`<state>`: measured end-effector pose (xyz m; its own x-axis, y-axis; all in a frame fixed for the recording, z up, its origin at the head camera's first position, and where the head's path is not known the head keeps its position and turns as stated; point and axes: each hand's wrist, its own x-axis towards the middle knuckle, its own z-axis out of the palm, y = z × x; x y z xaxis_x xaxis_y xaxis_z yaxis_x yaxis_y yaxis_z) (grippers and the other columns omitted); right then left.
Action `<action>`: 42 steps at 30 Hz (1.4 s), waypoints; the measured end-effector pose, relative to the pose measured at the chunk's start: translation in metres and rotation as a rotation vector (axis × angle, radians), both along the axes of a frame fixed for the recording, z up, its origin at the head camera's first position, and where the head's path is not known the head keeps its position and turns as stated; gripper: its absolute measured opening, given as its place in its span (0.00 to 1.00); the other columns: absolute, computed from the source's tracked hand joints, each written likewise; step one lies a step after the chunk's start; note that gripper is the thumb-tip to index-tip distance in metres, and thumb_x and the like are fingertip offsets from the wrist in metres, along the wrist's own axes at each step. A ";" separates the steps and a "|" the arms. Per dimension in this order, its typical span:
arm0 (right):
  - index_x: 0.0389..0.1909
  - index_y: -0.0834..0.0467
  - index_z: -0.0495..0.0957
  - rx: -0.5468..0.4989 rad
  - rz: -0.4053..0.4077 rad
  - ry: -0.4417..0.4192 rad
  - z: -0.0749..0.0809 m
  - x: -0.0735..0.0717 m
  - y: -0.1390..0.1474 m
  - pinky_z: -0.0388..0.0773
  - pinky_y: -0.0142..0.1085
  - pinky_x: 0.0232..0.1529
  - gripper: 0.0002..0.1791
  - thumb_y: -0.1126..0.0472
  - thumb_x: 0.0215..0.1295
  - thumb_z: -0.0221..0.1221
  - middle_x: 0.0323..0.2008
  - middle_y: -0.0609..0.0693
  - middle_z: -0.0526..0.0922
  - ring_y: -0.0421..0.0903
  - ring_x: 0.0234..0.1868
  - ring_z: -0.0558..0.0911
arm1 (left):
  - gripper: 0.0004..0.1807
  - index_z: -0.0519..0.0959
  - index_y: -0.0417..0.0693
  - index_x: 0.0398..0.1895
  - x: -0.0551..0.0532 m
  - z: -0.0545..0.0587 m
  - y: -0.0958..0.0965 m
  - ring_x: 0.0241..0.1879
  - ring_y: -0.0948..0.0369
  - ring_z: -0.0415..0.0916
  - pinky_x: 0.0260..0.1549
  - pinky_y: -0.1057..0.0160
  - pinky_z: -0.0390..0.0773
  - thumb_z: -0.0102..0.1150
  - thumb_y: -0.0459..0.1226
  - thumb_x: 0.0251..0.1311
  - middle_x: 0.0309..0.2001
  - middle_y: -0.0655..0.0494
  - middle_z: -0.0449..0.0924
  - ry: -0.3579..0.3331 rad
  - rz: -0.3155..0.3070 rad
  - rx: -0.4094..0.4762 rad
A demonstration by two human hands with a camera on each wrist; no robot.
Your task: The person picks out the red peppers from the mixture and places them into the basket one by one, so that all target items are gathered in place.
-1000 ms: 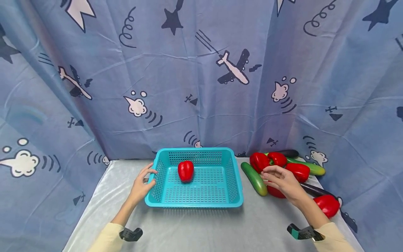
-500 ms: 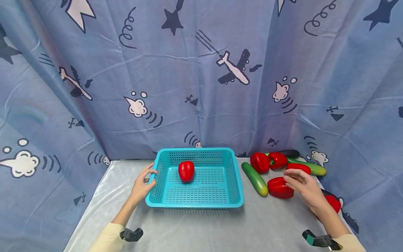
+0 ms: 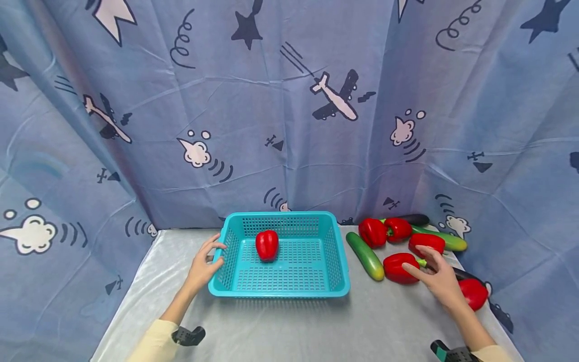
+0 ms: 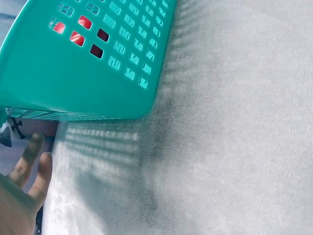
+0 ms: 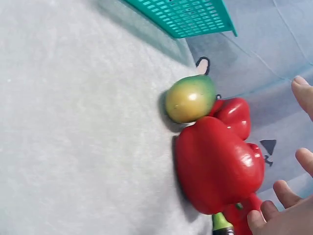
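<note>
In the head view my left hand (image 3: 202,266) is at the left rim of a turquoise plastic basket (image 3: 280,294), its thumb and fingers spread apart. The left wrist view shows two of its fingers (image 4: 43,178) outside the basket wall; whether the others touch the rim I cannot tell. One red bell pepper (image 3: 267,245) lies inside the basket. My right hand (image 3: 441,281) is over the vegetables on the right, fingers apart, holding nothing. Nearest to it is a red bell pepper (image 3: 400,268) with a green stem, also large in the right wrist view.
Around the right hand lie a cucumber (image 3: 365,256), more red bell peppers (image 3: 373,233), a longer green vegetable (image 3: 454,244) and dark eggplants (image 3: 416,219). Another bell pepper (image 3: 472,294) rests near the right edge. A blue patterned curtain (image 3: 289,125) stands behind the pale tabletop (image 3: 271,327).
My right hand has moved right and slightly toward me, uncovering the bell pepper beneath it and, latterly, its green stem. The left hand and basket have stayed in place.
</note>
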<state>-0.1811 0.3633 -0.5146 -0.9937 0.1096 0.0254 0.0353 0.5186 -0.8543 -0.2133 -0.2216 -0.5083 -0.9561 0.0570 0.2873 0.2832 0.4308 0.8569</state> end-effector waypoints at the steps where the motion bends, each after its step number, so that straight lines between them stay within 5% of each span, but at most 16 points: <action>1: 0.77 0.63 0.55 0.003 -0.008 -0.007 -0.002 0.000 -0.001 0.70 0.44 0.63 0.46 0.47 0.67 0.66 0.73 0.68 0.58 0.72 0.70 0.59 | 0.15 0.78 0.29 0.49 0.000 0.000 0.000 0.58 0.33 0.72 0.45 0.46 0.80 0.57 0.17 0.59 0.72 0.28 0.58 -0.001 -0.001 0.003; 3: 0.77 0.63 0.55 0.019 -0.021 -0.015 -0.007 0.000 -0.001 0.71 0.54 0.61 0.47 0.46 0.67 0.67 0.72 0.70 0.58 0.73 0.69 0.59 | 0.15 0.78 0.28 0.49 0.000 0.000 0.000 0.59 0.34 0.71 0.45 0.45 0.79 0.57 0.17 0.59 0.71 0.28 0.59 0.002 0.001 0.002; 8: 0.76 0.64 0.57 -0.013 -0.070 -0.030 -0.018 0.000 -0.003 0.74 0.56 0.58 0.47 0.45 0.66 0.67 0.72 0.70 0.58 0.74 0.68 0.58 | 0.15 0.78 0.28 0.49 -0.001 -0.001 0.000 0.60 0.34 0.71 0.46 0.46 0.79 0.57 0.17 0.58 0.71 0.28 0.60 0.014 0.002 0.003; 11: 0.76 0.65 0.57 -0.058 -0.088 -0.058 -0.022 0.000 -0.006 0.63 0.67 0.61 0.48 0.44 0.65 0.68 0.73 0.70 0.57 0.75 0.71 0.55 | 0.15 0.78 0.28 0.49 0.000 0.000 0.000 0.61 0.34 0.70 0.46 0.47 0.79 0.57 0.17 0.58 0.71 0.28 0.60 0.011 0.001 -0.005; 16: 0.76 0.64 0.55 -0.055 -0.133 -0.105 -0.028 -0.002 -0.008 0.62 0.66 0.63 0.52 0.41 0.63 0.68 0.73 0.71 0.56 0.73 0.71 0.54 | 0.15 0.78 0.27 0.50 -0.003 -0.005 -0.002 0.61 0.33 0.69 0.46 0.42 0.78 0.56 0.17 0.59 0.72 0.28 0.58 0.012 -0.008 0.007; 24: 0.77 0.62 0.56 -0.095 -0.195 -0.117 -0.037 -0.004 -0.010 0.66 0.62 0.63 0.51 0.41 0.63 0.68 0.73 0.69 0.57 0.69 0.70 0.57 | 0.15 0.79 0.35 0.51 -0.019 -0.035 -0.013 0.64 0.39 0.67 0.49 0.40 0.76 0.58 0.20 0.61 0.74 0.36 0.58 -0.001 -0.006 0.019; 30: 0.77 0.58 0.57 -0.109 -0.216 -0.117 -0.041 -0.006 -0.011 0.76 0.36 0.50 0.50 0.42 0.62 0.69 0.74 0.67 0.57 0.68 0.71 0.59 | 0.15 0.80 0.36 0.50 -0.022 -0.040 -0.016 0.64 0.40 0.68 0.49 0.41 0.77 0.59 0.20 0.60 0.74 0.37 0.59 0.004 -0.028 0.040; 32: 0.78 0.57 0.57 -0.117 -0.222 -0.119 -0.042 -0.006 -0.011 0.77 0.35 0.48 0.49 0.44 0.62 0.70 0.74 0.67 0.56 0.69 0.71 0.58 | 0.15 0.80 0.35 0.50 -0.021 -0.040 -0.016 0.65 0.40 0.67 0.49 0.41 0.77 0.59 0.20 0.60 0.74 0.37 0.59 0.007 -0.031 0.039; 37: 0.79 0.57 0.54 -0.134 -0.238 -0.124 -0.046 -0.007 -0.012 0.71 0.60 0.60 0.49 0.49 0.64 0.70 0.74 0.69 0.53 0.71 0.72 0.54 | 0.15 0.79 0.33 0.51 -0.020 -0.036 -0.011 0.64 0.38 0.68 0.48 0.39 0.75 0.58 0.19 0.60 0.74 0.35 0.58 0.011 -0.020 0.023; 42: 0.79 0.56 0.53 -0.170 -0.244 -0.126 -0.048 -0.009 -0.013 0.66 0.63 0.62 0.49 0.49 0.64 0.70 0.75 0.69 0.52 0.70 0.73 0.51 | 0.15 0.78 0.29 0.49 -0.012 -0.020 -0.005 0.65 0.34 0.64 0.48 0.33 0.73 0.56 0.17 0.59 0.73 0.29 0.57 0.028 -0.021 0.044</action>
